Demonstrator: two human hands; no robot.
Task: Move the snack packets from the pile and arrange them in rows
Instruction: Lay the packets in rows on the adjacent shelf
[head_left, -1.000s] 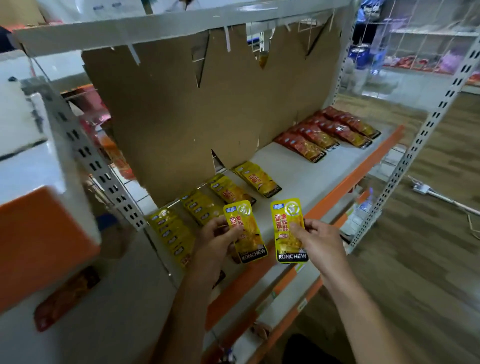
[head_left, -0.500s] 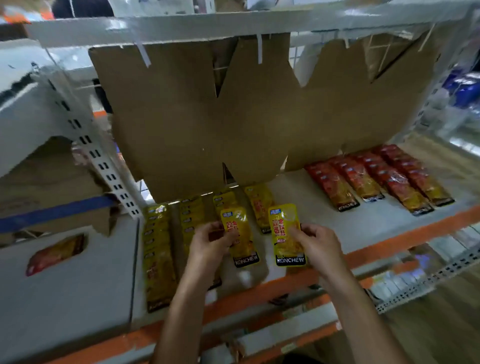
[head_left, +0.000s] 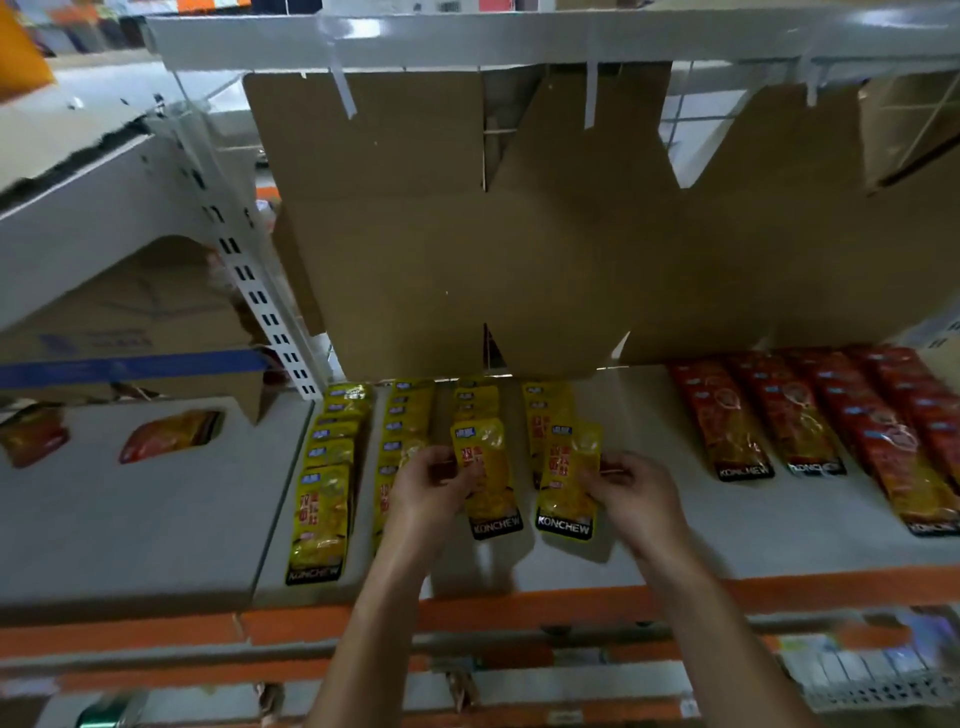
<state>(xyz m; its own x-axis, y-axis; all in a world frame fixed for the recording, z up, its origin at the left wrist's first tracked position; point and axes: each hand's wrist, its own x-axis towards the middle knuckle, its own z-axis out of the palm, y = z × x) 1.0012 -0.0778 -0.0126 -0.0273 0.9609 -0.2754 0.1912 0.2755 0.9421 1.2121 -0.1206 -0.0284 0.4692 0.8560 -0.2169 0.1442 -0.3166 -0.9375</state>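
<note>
On the white shelf (head_left: 675, 519), four yellow rows (head_left: 410, 415) are laid beside red rows (head_left: 810, 415) (front labels readable). One yellow packet (head_left: 488, 483) is pinched by the left hand (head_left: 431, 478), another packet (head_left: 566, 483) by the right hand (head_left: 634, 483), over the third and fourth rows. Placement appears under way; each probably needs lowering flat, overlapping its row's front.

Cardboard sheet (head_left: 519, 249) hangs behind white shelf (head_left: 675, 525); boxes (head_left: 130, 322) at left.

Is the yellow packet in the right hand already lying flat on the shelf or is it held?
Held. The right hand pinches the yellow packet by its edge over the shelf; whether its lower end touches down cannot be told.
</note>
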